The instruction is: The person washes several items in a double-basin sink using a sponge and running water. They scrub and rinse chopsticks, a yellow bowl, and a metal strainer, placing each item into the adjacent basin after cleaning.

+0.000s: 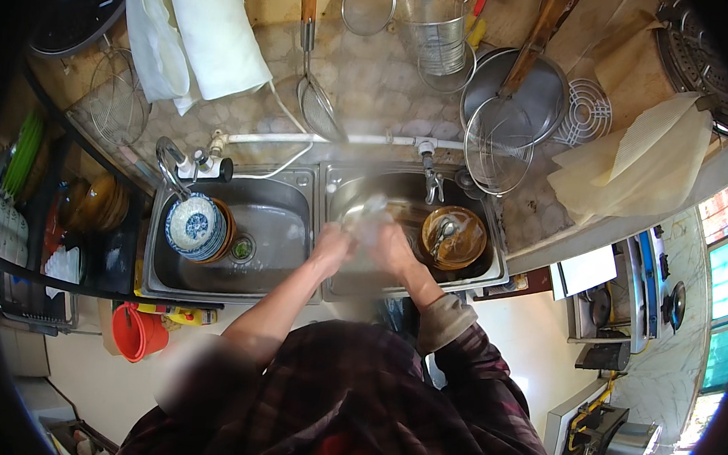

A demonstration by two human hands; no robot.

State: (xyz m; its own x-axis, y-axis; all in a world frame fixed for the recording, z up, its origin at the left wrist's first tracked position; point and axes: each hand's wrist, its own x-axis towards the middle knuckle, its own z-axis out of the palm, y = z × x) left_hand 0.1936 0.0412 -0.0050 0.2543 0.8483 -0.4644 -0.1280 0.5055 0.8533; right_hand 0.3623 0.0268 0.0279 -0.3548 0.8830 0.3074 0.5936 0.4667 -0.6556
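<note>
Over the left part of the right sink basin (404, 186), my left hand (332, 249) and my right hand (393, 245) are close together with fingers curled. A pale, shiny item (365, 212) is between them, too blurred to name. To the right of my hands, brown bowls (453, 258) sit stacked in the same basin, with metal spoons (445, 229) in the top one. In the left basin (277, 222), blue-and-white patterned bowls (194, 223) rest on brown ones beside the drain strainer (243, 247), which holds green scraps.
A curved faucet (170, 153) reaches over the left basin; a second tap (431, 178) overhangs the right. Wire strainers (500, 145) and white cloths (213, 30) hang behind the sinks. At left are a black dish rack (85, 285) and a red bucket (138, 334).
</note>
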